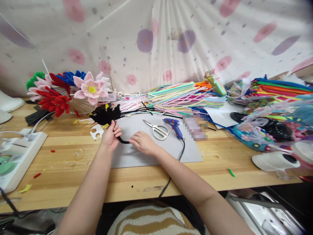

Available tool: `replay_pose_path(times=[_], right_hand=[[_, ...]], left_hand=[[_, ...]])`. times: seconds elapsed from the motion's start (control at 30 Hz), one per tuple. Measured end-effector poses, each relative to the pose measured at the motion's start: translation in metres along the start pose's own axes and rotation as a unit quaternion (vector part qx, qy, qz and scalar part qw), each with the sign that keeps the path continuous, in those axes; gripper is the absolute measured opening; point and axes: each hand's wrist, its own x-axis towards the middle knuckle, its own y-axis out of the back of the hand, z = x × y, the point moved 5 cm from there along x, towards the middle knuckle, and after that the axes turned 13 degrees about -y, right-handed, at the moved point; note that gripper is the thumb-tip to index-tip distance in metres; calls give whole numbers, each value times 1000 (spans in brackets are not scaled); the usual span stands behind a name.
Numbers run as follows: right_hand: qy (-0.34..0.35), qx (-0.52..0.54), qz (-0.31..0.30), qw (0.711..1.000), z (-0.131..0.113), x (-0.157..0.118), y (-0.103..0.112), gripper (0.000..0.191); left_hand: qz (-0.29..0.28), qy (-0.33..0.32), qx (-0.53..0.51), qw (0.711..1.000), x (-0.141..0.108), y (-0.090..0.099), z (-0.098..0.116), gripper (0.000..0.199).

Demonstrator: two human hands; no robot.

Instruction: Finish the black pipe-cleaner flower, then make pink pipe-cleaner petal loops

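Two hands are holding a fuzzy black flower (pixel 106 114) at the gray mat (pixel 151 156).
At the mat's far left corner, the flower is spreading its petals away and leftward; it is probably feeling light, soft and crushable, the stem offering the safer hold. The left hand (pixel 110 137) is pinching beneath the petals; the black stem (pixel 124 141) is curving rightward over the mat, its long axis running sideways, into the right hand's (pixel 144 142) closed fingertips. Scissors (pixel 154 127), then a glue gun (pixel 174 126), are lying farther right on the mat.
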Motion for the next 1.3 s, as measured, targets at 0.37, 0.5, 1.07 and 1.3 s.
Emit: replay_pose_path(times=[0.37,0.5,1.07,1.3], right_hand=[[-101,-114,-20,988,-17,9,-14,52],[-105,-112,-10,988,-15,11,-11,52],[-240,-21,5,971,71,54,38,35],[-402,-175,2,899,131,90,47,32]], left_hand=[[118,-93,54,987,8,0,5,36],[121,-86,50,988,9,-3,7,32],[46,-135,57,988,13,39,6,32],[38,-150,23,988,22,58,19,31]])
